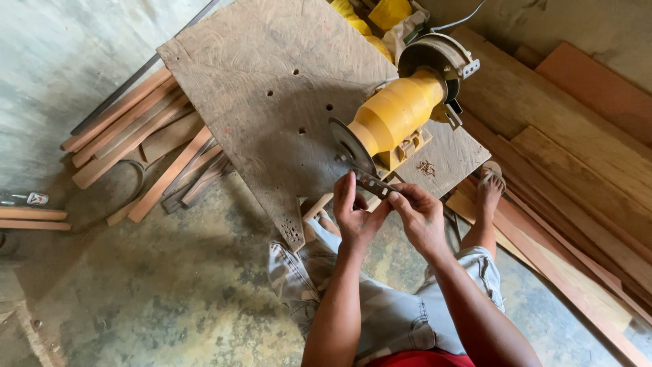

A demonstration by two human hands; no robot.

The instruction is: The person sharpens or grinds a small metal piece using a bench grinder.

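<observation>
A yellow bench grinder (397,112) sits on a worn plywood board (272,75), with its dark grinding disc (351,146) facing me. I hold a flat dark metal blade (372,183) with both hands, its end pressed against the lower edge of the disc. My left hand (353,211) pinches the blade near the disc, fingers pointing up. Gripping the blade's other end from the right is my right hand (418,214). My knees in light shorts and one bare foot (487,194) show below the board.
Loose wooden planks (136,129) lie in a pile left of the board. Long boards (577,190) are stacked along the right side. A grey power cord (455,20) runs from the grinder's far end. The floor is rough concrete (170,285).
</observation>
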